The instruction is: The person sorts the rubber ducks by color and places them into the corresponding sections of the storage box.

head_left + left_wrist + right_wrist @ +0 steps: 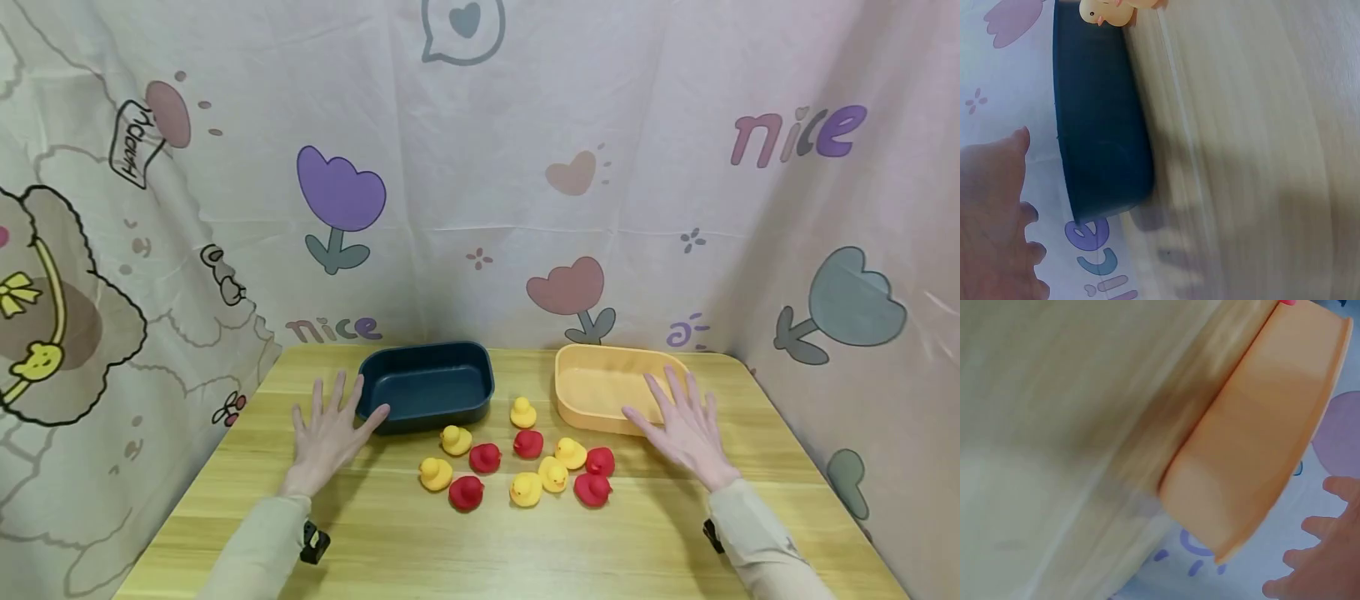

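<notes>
While our left hand (326, 437) and right hand (686, 433) lay with fingers released at centre frame, the blue tray (427, 385) and orange tray (600, 387) sat beside them, ducks (525, 462) between, on the bench (480, 542).

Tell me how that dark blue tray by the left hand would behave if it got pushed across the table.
The dark blue tray looks empty and thin-walled, so probably light. Its flat base on the smooth wooden table suggests it would slide rather than tip. It looks like rigid plastic, so it likely keeps its shape.
</notes>
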### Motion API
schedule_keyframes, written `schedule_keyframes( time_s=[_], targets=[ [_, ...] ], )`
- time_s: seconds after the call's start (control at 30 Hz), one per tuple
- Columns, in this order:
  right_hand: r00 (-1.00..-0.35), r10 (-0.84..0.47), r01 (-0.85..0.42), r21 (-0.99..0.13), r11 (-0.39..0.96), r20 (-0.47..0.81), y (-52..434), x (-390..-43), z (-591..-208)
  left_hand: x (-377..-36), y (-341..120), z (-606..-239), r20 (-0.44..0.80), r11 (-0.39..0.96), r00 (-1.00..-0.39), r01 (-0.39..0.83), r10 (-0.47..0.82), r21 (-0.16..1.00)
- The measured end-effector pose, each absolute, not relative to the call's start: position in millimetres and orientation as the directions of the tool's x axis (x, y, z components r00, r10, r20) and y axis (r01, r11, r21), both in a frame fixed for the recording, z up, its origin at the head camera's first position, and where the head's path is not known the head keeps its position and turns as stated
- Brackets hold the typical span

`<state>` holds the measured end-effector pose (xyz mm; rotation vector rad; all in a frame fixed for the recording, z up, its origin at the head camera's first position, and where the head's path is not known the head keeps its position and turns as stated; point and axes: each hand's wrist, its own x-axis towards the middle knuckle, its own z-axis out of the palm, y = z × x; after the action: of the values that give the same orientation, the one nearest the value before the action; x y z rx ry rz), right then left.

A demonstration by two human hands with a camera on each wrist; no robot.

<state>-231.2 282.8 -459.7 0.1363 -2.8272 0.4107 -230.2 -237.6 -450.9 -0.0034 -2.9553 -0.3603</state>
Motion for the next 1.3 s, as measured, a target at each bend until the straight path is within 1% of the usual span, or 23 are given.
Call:
schedule_keyframes(
  time_s=[0.13, 0.23, 0.3, 0.4, 0.6, 0.7, 0.8, 0.93, 1.0, 1.07, 1.17, 1.23, 1.3],
  targets=[
    [-0.945, -0.087, -0.173, -0.256, 0.951, 0.314, 278, -235, -450, -230, -239, -446, 0.158, 0.972, -0.987, 0.042, 0.005, 0.233],
    [-0.94, -0.121, -0.211, -0.265, 0.941, 0.32, 272, -238, -442, -230, -239, -442, 0.131, 0.965, -0.991, 0.055, 0.022, 0.258],
    [-0.941, -0.147, -0.239, -0.291, 0.926, 0.306, 266, -240, -437, -230, -239, -439, 0.102, 0.955, -0.994, 0.061, 0.033, 0.291],
    [-0.938, -0.182, -0.282, -0.345, 0.895, 0.295, 256, -244, -432, -231, -240, -436, 0.057, 0.932, -0.997, 0.068, 0.051, 0.355],
    [-0.941, -0.226, -0.33, -0.528, 0.782, 0.253, 233, -250, -424, -239, -249, -439, 0.005, 0.885, -0.996, 0.077, 0.084, 0.459],
    [-0.936, -0.254, -0.351, -0.603, 0.717, 0.242, 222, -253, -422, -244, -255, -442, -0.005, 0.825, -0.994, 0.084, 0.105, 0.559],
    [-0.921, -0.29, -0.39, -0.65, 0.653, 0.26, 209, -258, -423, -248, -261, -444, -0.015, 0.761, -0.993, 0.082, 0.119, 0.644],
    [-0.892, -0.355, -0.443, -0.696, 0.565, 0.279, 191, -265, -425, -251, -268, -448, -0.032, 0.712, -0.992, 0.062, 0.118, 0.7],
    [-0.885, -0.379, -0.445, -0.726, 0.525, 0.27, 183, -266, -426, -253, -272, -452, -0.009, 0.685, -0.993, 0.074, 0.117, 0.725],
    [-0.889, -0.392, -0.423, -0.755, 0.501, 0.238, 172, -263, -419, -254, -275, -455, 0.026, 0.656, -0.993, 0.095, 0.114, 0.749],
    [-0.897, -0.404, -0.374, -0.797, 0.474, 0.18, 163, -266, -421, -256, -278, -460, 0.067, 0.638, -0.993, 0.116, 0.1, 0.762],
    [-0.897, -0.418, -0.347, -0.817, 0.461, 0.145, 158, -269, -423, -256, -280, -463, 0.076, 0.633, -0.993, 0.115, 0.088, 0.766],
    [-0.895, -0.43, -0.32, -0.836, 0.445, 0.114, 155, -278, -434, -257, -281, -465, 0.074, 0.62, -0.994, 0.108, 0.08, 0.777]
  ],
)
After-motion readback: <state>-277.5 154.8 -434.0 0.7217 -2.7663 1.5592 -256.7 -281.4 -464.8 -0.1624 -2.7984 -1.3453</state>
